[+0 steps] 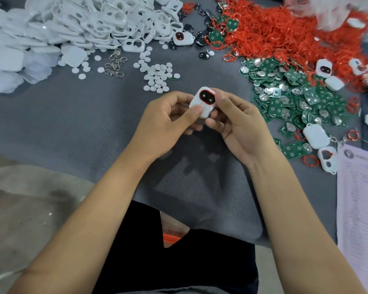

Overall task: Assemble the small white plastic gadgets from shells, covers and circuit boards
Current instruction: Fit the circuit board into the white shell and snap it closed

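Item: one gadget [203,102], pinched in our left hand [168,122] and right hand [238,124], fingers curled round it, above the table [72,115].

A printed paper sheet [360,200] lies at the grey table's [72,124] right edge. Metal clasps [115,64] sit near the white discs [157,75]

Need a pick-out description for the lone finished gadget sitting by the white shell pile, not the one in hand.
Start at the big heap of white shells across the top left of the grey table. Follow its right edge to where the black buttons begin. The gadget lies there, the only closed white body at that edge, with a red-ringed black window, while the shells beside it are open frames.
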`<act>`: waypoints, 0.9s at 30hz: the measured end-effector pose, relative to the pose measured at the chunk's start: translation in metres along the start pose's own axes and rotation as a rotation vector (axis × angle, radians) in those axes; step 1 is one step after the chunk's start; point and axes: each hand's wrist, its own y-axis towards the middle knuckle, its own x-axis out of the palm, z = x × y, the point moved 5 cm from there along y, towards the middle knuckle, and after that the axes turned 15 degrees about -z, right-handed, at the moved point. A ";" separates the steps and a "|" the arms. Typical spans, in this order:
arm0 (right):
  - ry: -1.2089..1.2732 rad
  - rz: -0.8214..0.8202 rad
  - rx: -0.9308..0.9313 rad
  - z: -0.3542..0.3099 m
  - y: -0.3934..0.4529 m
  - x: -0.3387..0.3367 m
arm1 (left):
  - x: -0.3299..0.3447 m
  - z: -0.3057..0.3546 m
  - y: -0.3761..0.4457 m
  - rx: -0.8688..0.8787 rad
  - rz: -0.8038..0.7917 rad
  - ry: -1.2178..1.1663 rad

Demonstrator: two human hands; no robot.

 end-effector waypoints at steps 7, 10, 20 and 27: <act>0.092 0.002 0.105 0.001 -0.001 -0.006 | -0.002 0.002 0.000 0.067 0.014 -0.019; 0.085 -0.004 0.115 0.003 -0.001 -0.006 | -0.003 0.002 0.000 0.065 0.001 -0.040; 0.031 -0.017 0.051 0.001 -0.001 -0.006 | -0.004 -0.002 -0.002 0.085 -0.035 0.019; -0.261 0.015 -0.034 0.004 0.001 0.001 | -0.004 -0.005 0.002 -0.010 0.054 -0.117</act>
